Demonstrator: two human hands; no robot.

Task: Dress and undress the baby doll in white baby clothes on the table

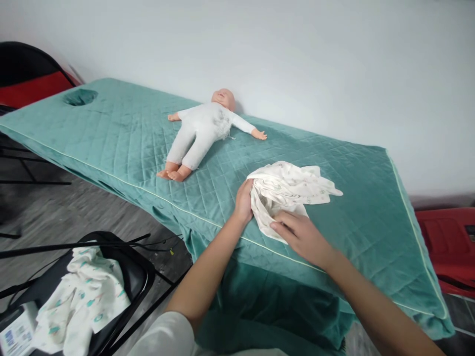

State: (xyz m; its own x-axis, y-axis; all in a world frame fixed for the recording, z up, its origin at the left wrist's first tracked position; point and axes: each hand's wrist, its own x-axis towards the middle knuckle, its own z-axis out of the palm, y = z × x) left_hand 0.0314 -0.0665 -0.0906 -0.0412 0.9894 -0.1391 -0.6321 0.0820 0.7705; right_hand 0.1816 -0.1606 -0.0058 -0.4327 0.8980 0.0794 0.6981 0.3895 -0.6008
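Observation:
A crumpled cream baby garment lies on the teal quilted table cover. My left hand grips the garment's left edge with closed fingers. My right hand rests on its near edge, fingers pressed on the cloth. A baby doll in a white suit lies on its back farther away on the table, arms spread, feet toward me.
A black chair at lower left holds another patterned baby cloth and a white packet. A black and red chair stands at far left, a red one at right. The cover has a face hole.

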